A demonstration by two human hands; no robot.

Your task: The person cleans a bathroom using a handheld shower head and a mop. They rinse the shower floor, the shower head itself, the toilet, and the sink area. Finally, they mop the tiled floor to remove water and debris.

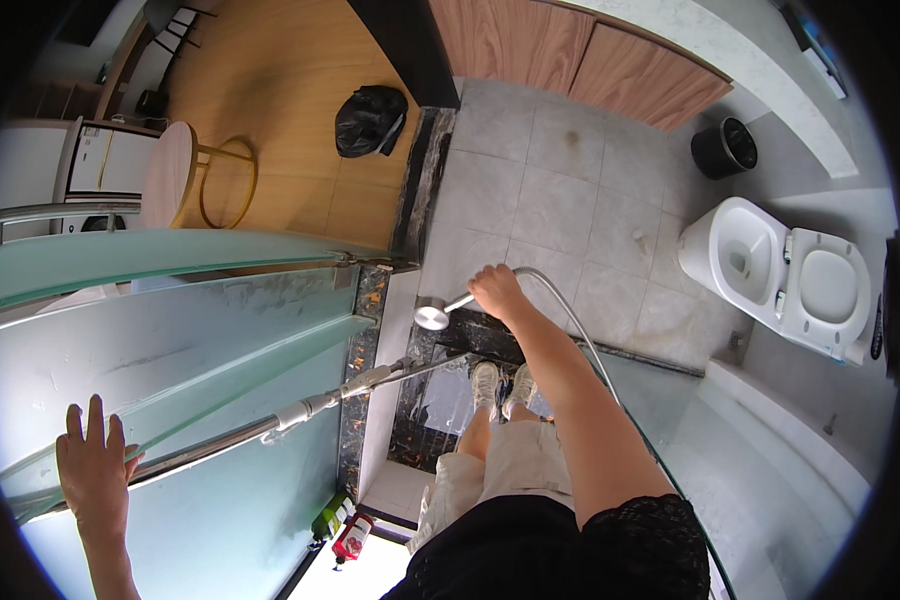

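My right hand (497, 291) grips the handle of a metal hand shower (432, 313), its head at the left end over the dark stone sill. A flexible metal hose (565, 304) runs from the fist down behind my forearm. On the far left my left hand (94, 465) has its fingers spread near the edge of a frosted glass panel (217, 337); whether it touches the glass I cannot tell. Beside that hand a long pole with a pale jointed end (307, 409) slants up to the right.
At the right stand a white toilet (742, 251) with its lid up and a black bin (724, 148). A black plastic bag (371, 120) and a round stool (171, 176) are beyond the doorway. Green (334, 517) and red (354, 536) pump bottles sit bottom left.
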